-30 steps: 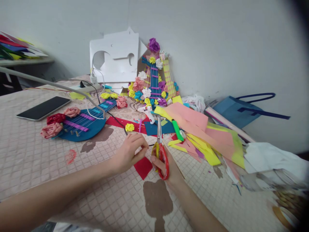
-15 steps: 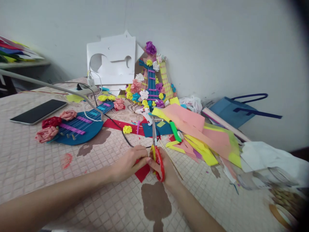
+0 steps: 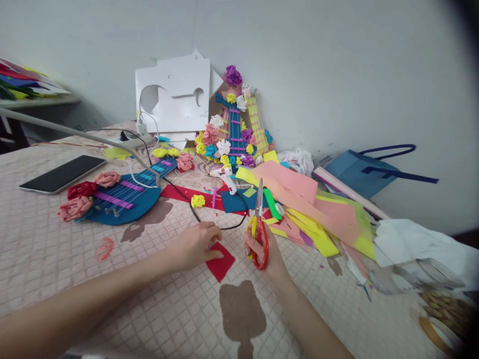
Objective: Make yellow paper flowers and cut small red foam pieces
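Observation:
My left hand is closed on the corner of a small red paper square that lies on the tiled tablecloth. A little to the right of it, my right hand grips red and yellow scissors, blades shut and pointing up and away from me. The scissors stand clear of the red paper. A black cable runs just beyond both hands.
Behind the hands lie a white glue gun, a green marker, loose pink and yellow paper sheets and a blue paper guitar with paper roses. A phone lies far left, a blue bag far right.
My right hand has drawn the scissors to the right, away from the red paper. The two hands, close together before, are now apart. My left hand stays on the paper.

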Available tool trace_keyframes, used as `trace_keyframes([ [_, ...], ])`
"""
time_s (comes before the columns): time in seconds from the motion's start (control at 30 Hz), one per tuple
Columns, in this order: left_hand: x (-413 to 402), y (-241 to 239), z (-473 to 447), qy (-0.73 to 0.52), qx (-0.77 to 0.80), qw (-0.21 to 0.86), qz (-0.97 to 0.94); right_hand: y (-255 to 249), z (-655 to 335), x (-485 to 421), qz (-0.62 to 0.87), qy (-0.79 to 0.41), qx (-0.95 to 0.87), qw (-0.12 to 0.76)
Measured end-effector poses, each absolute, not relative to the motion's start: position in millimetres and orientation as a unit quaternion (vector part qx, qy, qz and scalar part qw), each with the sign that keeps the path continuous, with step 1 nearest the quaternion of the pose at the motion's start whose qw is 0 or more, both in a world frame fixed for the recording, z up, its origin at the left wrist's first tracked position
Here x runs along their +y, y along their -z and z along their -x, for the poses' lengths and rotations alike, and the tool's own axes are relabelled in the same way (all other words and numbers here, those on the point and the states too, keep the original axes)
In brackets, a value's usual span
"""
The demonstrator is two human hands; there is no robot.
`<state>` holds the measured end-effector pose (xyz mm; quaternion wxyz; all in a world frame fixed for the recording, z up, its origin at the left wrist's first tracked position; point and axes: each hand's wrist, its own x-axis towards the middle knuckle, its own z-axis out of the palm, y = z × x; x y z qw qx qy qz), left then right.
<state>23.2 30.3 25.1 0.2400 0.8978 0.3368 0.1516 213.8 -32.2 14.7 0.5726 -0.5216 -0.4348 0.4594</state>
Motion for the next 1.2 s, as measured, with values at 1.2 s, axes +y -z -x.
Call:
trace_keyframes([
  [1.2,67,-20,-41,-0.350,0.390,0.567,-0.636,1,-222,-31,0.620,-0.330,-0.533,0.472],
])
